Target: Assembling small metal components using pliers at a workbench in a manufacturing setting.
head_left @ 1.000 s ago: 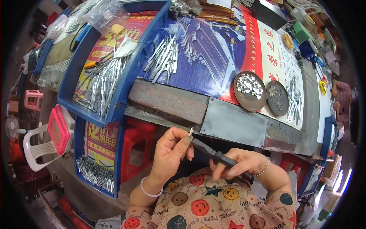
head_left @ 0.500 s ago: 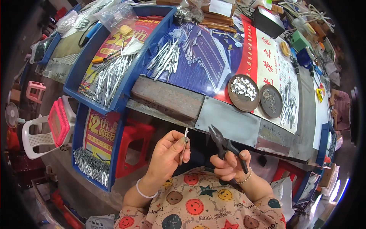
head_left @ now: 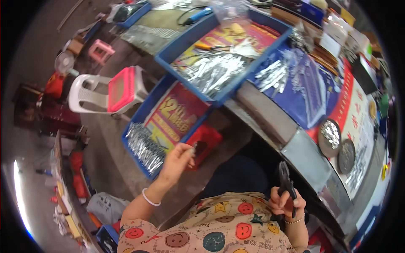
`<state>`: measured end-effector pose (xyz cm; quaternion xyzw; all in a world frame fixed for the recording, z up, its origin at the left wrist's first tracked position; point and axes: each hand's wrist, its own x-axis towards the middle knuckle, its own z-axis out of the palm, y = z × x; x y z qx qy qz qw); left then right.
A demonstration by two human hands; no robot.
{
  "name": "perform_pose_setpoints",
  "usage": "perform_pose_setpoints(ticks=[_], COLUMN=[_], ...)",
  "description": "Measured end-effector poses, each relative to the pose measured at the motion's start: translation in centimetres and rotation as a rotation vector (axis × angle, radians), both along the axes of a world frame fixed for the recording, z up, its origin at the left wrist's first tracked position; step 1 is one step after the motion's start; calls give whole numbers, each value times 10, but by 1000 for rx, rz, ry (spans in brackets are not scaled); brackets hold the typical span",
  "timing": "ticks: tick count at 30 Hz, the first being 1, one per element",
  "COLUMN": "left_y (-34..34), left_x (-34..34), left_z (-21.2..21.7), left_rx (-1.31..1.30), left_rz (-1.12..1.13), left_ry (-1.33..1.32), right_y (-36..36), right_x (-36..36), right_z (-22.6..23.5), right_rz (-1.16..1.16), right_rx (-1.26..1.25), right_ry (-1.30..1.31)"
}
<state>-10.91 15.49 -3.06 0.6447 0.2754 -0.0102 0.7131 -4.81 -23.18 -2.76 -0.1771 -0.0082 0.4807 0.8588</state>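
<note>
My left hand (head_left: 178, 163) is pinched on a small slim metal piece (head_left: 195, 146), only its tip showing, blurred. It hovers just right of the lower blue tray (head_left: 201, 110), which holds a dense pile of thin silvery metal pieces (head_left: 145, 147) at its near end. Over by the bench edge, my right hand (head_left: 287, 201) is wrapped round the dark handles of a pair of pliers (head_left: 285, 175), jaws pointing up and away from me. Nothing is between the jaws that I can see.
Higher up, another blue tray (head_left: 166, 54) holds loose metal strips (head_left: 215, 69) and an orange-handled tool (head_left: 206, 46). The bench carries a steel block (head_left: 268, 111), a metal plate (head_left: 307, 155) and two round dishes (head_left: 329, 137). A red stool (head_left: 206, 141) and a white chair (head_left: 90, 93) stand left.
My view has turned left. My left hand has moved away from the pliers, leftward to the lower tray, still pinching the metal piece. My right hand keeps hold of the pliers.
</note>
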Motion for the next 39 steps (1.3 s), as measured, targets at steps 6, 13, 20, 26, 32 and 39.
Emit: perform_pose_setpoints(ticks=[6, 13, 20, 26, 32, 39], left_y=[146, 197, 198, 169, 45, -121], left_x=[-86, -107, -112, -69, 23, 196], left_z=[-38, -63, -66, -27, 50, 85], left_rx=[812, 1039, 1152, 1015, 704, 788], left_rz=[321, 381, 259, 394, 67, -603], left_ry=[-37, 0, -17, -174, -395, -687], right_y=[33, 49, 52, 49, 52, 19], right_x=[10, 13, 12, 26, 26, 14], right_z=[20, 25, 19, 26, 12, 9], right_rz=[81, 226, 242, 348, 350, 221], right_rx=[-194, -258, -329, -334, -324, -425], right_ry=[-112, -311, -589, -805, -978, -990])
